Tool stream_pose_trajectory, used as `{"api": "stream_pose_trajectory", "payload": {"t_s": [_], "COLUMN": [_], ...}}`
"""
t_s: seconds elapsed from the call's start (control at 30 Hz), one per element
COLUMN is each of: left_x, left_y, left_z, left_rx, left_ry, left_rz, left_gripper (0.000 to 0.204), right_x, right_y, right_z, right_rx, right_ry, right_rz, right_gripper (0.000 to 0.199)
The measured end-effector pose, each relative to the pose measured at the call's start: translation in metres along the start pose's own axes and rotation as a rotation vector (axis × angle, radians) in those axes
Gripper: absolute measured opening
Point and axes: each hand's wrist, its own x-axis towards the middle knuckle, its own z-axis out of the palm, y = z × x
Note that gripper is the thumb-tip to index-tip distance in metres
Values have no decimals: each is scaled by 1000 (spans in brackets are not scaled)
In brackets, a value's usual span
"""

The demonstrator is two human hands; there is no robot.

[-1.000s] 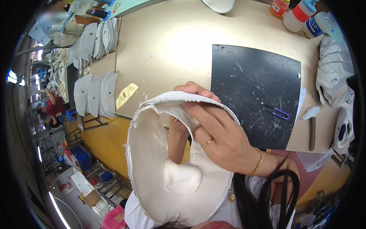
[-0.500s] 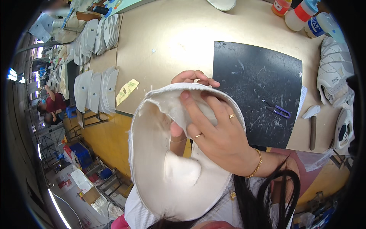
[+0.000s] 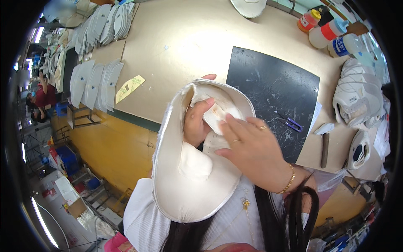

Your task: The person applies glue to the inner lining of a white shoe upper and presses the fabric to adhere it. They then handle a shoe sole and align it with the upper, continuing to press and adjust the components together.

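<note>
A white shoe upper (image 3: 176,185), with its pale lining showing and a frayed rim, is held up in front of my chest. My left hand (image 3: 196,122) comes through from beneath. Its thumb rests on the inner flap, and a fingertip shows beyond the far rim; the other fingers are hidden behind the material. My right hand (image 3: 254,145), with rings and a gold bracelet, lies against the inner side near the far end. Its fingers are stretched out and touch the lining, the thumb apart; the hand is slightly blurred.
A black cutting mat (image 3: 273,96) lies on the table (image 3: 176,63), with purple thread snips (image 3: 291,122) on it. To the right are a hammer (image 3: 324,145), shoe uppers (image 3: 357,92) and squeeze bottles (image 3: 325,34). White stacked pieces (image 3: 94,86) and a yellow patterned piece (image 3: 130,88) lie left.
The shoe upper has tilted, with its near end higher in view. My left thumb has moved onto the inner flap. My right hand has slid from the far rim down onto the lining.
</note>
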Motion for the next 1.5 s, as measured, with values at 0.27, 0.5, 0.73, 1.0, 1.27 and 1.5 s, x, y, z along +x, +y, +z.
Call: {"api": "stream_pose_trajectory", "payload": {"t_s": [0.27,0.5,0.73,1.0,1.27,1.5], "left_x": [3,-5,-9,-1,0,2], "left_y": [-24,-47,-43,-47,-40,-45], "left_z": [-30,-39,-25,-23,-23,-19], "left_rx": [369,361,238,393,518,652], "left_ry": [38,158,113,101,106,161], "left_rz": [-130,-210,-266,-102,-204,-151], "left_gripper": [38,41,40,34,28,25], "right_x": [21,32,28,26,23,24], "right_y": [42,49,48,51,51,48], "right_z": [19,56,60,66,68,70], "right_rx": [70,17,-40,48,229,318], "right_ry": [481,489,444,452,433,435], "right_rz": [20,-29,-8,25,135,210], "right_gripper": [28,17,15,22,33,35]}}
